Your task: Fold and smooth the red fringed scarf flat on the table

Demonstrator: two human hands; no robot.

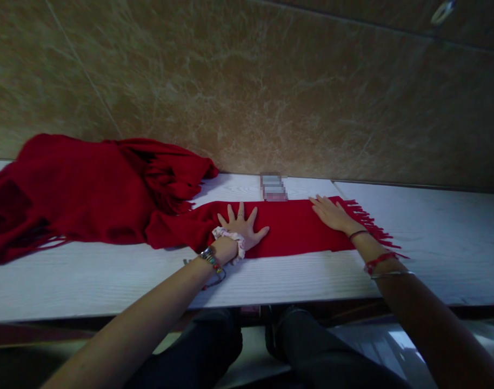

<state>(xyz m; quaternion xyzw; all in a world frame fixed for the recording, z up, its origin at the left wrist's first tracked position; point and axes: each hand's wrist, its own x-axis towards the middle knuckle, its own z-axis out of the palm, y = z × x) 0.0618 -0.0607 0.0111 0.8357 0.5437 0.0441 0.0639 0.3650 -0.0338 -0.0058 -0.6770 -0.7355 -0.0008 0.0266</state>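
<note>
A red fringed scarf (295, 227) lies folded into a flat strip on a white wood-grain surface. Pressed flat on the strip's left part is my left hand (244, 227), fingers spread. My right hand (332, 214) rests palm down near the fringed right end, its fingers stretched out to the left. Neither hand grips the cloth. Left of my left hand the fabric turns wrinkled and runs toward a loose heap of red cloth (80, 189) with more fringe. Whether strip and heap are one piece, I cannot tell.
A small blurred-out rectangular item (273, 187) lies behind the strip, close to the wall. The white surface (295, 278) is a long, narrow ledge with its front edge close to my legs. A brown marbled tile wall (247, 92) rises along the back.
</note>
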